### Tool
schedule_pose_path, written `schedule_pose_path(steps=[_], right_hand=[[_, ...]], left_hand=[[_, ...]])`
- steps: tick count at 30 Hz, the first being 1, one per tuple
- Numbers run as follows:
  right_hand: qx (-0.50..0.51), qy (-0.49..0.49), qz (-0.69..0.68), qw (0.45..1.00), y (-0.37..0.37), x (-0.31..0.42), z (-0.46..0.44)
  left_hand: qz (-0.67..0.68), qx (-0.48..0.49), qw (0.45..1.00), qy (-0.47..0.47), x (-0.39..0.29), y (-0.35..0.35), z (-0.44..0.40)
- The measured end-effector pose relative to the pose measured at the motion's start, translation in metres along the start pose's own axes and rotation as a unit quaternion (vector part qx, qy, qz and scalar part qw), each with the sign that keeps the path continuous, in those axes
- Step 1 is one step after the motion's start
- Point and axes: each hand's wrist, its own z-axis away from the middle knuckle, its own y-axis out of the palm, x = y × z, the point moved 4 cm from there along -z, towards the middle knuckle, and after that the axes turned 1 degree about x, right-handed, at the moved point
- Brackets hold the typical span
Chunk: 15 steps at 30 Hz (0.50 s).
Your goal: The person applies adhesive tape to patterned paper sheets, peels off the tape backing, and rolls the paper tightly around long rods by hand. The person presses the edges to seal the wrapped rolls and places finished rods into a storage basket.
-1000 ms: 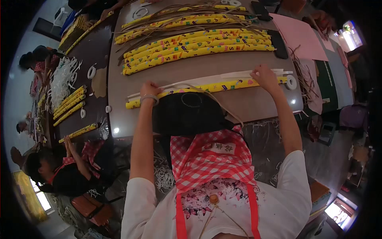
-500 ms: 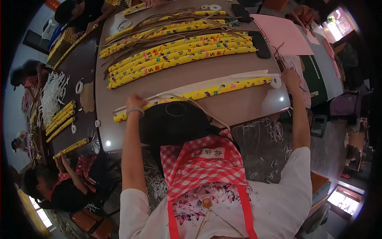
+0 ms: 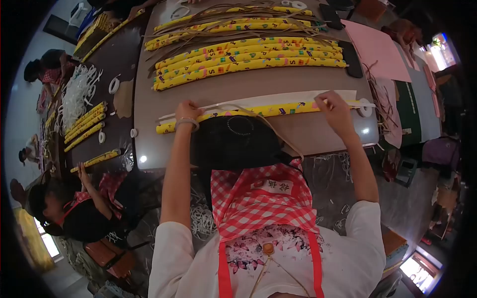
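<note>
Nearest you, a long yellow printed tube, paper-looking, [image 3: 278,111] lies across the brown table [image 3: 318,130], your left hand [image 3: 189,111] at its left end and right hand [image 3: 334,106] toward the other. Fingers are bent in on both; can't tell if they're pinching. Looks mostly rolled to me, with a flat pale band [image 3: 283,99] left unrolled. White ring-shaped tape roll [image 3: 365,108] by the right end. Farther back, several yellow printed tubes [image 3: 248,64] look fully rolled.
</note>
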Motion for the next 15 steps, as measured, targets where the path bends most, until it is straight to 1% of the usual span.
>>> schedule_pose_path(steps=[2,4,5,7,8,10,11,13,14,15], right_hand=[[0.031,-0.089,-0.011,0.996,0.052,0.013,-0.005],[0.1,-0.077,0.003,0.992,0.095,0.028,-0.016],[0.104,-0.08,0.001,0.991,0.114,0.034,-0.021],[0.079,-0.135,0.077,0.985,0.146,0.047,-0.032],[0.082,-0.138,0.074,0.984,0.16,0.051,-0.035],[0.098,-0.131,0.17,0.972,0.182,0.056,-0.041],[0.102,-0.135,0.168,0.971,0.186,0.059,-0.044],[0.144,-0.084,0.178,0.97,0.194,0.061,-0.047],[0.149,-0.086,0.178,0.969,0.196,0.061,-0.05],[0.174,-0.065,0.135,0.973,0.196,0.057,-0.053]], left_hand=[[-0.003,-0.01,1.0,0.001,0.003,0.001,-0.002],[-0.004,-0.019,1.0,0.001,0.002,0.001,-0.001],[-0.009,-0.022,1.0,0.0,0.0,0.0,0.001],[-0.016,-0.027,1.0,-0.004,0.0,-0.001,0.001],[-0.008,-0.025,1.0,0.001,0.0,-0.001,0.001],[0.001,-0.027,1.0,0.001,0.0,0.0,0.002],[-0.005,-0.024,1.0,-0.002,-0.004,-0.002,0.004],[-0.009,-0.022,1.0,-0.009,-0.007,-0.004,0.006],[-0.011,-0.024,0.999,-0.019,-0.007,-0.003,0.006],[-0.012,-0.025,0.999,-0.028,-0.007,-0.003,0.006]])
